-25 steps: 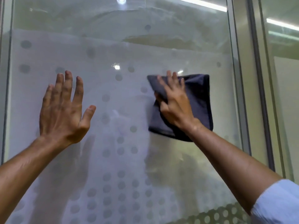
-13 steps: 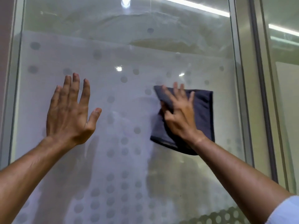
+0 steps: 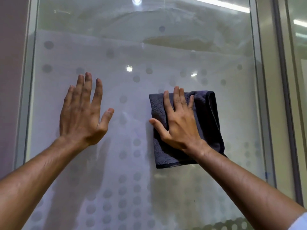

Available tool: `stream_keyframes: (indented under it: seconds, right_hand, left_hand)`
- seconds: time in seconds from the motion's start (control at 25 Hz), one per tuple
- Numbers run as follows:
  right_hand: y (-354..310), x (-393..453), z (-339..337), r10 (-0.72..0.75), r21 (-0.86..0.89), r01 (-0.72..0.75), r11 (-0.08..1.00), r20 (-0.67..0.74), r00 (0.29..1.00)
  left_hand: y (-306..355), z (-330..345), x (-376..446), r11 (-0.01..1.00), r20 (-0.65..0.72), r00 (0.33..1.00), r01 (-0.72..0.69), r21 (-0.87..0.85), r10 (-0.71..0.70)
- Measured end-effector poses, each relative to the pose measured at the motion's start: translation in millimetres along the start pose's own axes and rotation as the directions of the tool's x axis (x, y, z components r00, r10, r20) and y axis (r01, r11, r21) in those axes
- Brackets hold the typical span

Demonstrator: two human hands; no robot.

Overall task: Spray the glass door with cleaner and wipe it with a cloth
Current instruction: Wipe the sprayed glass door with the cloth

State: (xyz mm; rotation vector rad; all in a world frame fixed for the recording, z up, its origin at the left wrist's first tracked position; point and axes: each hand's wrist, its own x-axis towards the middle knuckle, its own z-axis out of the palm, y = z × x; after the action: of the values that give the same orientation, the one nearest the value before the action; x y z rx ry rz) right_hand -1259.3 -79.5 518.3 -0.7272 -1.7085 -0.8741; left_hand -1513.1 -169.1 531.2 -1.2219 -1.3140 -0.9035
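Observation:
The glass door [image 3: 132,52] fills the view, frosted with grey dots and clear near the top. A folded dark grey cloth [image 3: 207,123] lies flat against the glass at centre right. My right hand [image 3: 179,125] presses on the cloth with fingers spread, covering its left half. My left hand [image 3: 83,113] rests flat on the bare glass to the left, fingers apart and holding nothing. No spray bottle is in view.
A metal door frame [image 3: 265,97] runs down the right side, with another glass panel [image 3: 299,80] beyond it. The left frame edge [image 3: 28,80] borders a plain wall. Ceiling lights reflect in the upper glass.
My right hand has slid the cloth down the glass and turned more upright, fingers spreading. My left hand stays flat in about the same place on the glass.

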Motion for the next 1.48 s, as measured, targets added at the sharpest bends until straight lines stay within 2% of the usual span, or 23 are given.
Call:
stream_keyframes:
  seconds: [0.32,0.44,0.52,0.6,0.68,0.76,0.84,0.88,1.0,1.04,1.08,1.16,1.24,1.32,1.44,1.48]
  right_hand:
    - [-26.5,7.3,4.0,0.043,0.031,-0.041,0.999,-0.052,0.998]
    - [-54.8,-9.1,11.8,-0.128,0.064,0.132,0.989,-0.057,0.99]
    - [-62.7,-39.5,18.2,-0.31,0.079,0.308,0.948,0.016,0.951]
    - [-47.9,-69.7,19.3,-0.405,0.156,0.392,0.907,0.068,0.912]
    - [-20.7,-79.4,12.9,-0.327,0.182,0.316,0.931,0.037,0.944]
    - [-4.9,-66.0,7.9,-0.145,0.074,0.146,0.986,-0.017,0.989]
    - [-19.0,-47.2,8.4,0.015,0.038,-0.012,0.999,-0.082,0.997]
    - [-30.3,-39.6,10.4,0.03,0.059,-0.025,0.998,-0.094,0.995]
    - [-39.6,-36.9,14.7,-0.077,0.111,0.088,0.99,-0.102,0.992]
    - [-34.0,-40.6,12.4,-0.055,0.14,0.069,0.988,-0.098,0.994]
    - [-26.3,-46.0,9.7,0.015,0.144,-0.002,0.99,-0.092,0.996]
    - [-17.6,-53.1,9.2,0.212,0.02,-0.211,0.977,-0.087,0.973]
    - [-21.2,-54.4,13.0,0.296,-0.045,-0.301,0.953,-0.093,0.951]
    - [-22.4,-60.0,17.2,0.212,-0.006,-0.213,0.977,-0.088,0.973]
    - [1.7,-99.4,17.9,-0.099,-0.029,0.099,0.995,0.003,0.995]
    - [16.4,-113.5,14.8,-0.13,-0.051,0.131,0.99,0.028,0.991]
  left_hand:
    - [1.0,-0.6,-0.1,1.0,0.011,1.0,0.004,0.01,-0.004]
    - [1.0,-0.8,0.3,1.0,0.024,1.0,0.006,0.0,-0.006]
    - [0.7,-1.2,-2.4,1.0,0.032,0.999,0.003,-0.009,-0.003]
    - [-0.4,-2.4,-8.9,1.0,0.047,0.999,-0.008,-0.009,0.009]
    - [0.3,-3.6,-16.6,1.0,0.066,0.998,-0.018,-0.011,0.019]
    - [3.0,-2.9,-21.4,1.0,0.061,0.998,-0.009,-0.002,0.009]
    - [5.7,-1.4,-23.4,1.0,0.051,0.999,0.0,0.001,0.0]
    - [6.5,-0.3,-23.8,1.0,0.046,0.999,0.001,-0.002,-0.001]
    - [6.2,2.8,-25.0,1.0,0.025,1.0,0.0,-0.007,0.0]
    - [5.3,3.5,-25.5,1.0,0.025,1.0,-0.002,-0.011,0.002]
    - [5.2,4.0,-26.1,1.0,0.027,1.0,-0.003,-0.015,0.003]
    - [5.3,4.5,-26.6,1.0,0.027,1.0,0.0,-0.015,0.0]
    - [6.3,5.3,-26.7,1.0,0.024,1.0,0.007,-0.021,-0.006]
    - [6.1,5.3,-26.3,1.0,0.021,1.0,0.003,-0.017,-0.002]
    - [4.8,6.6,-25.9,1.0,0.013,1.0,-0.003,-0.01,0.003]
    - [4.6,7.1,-25.9,1.0,0.011,1.0,-0.003,-0.01,0.003]
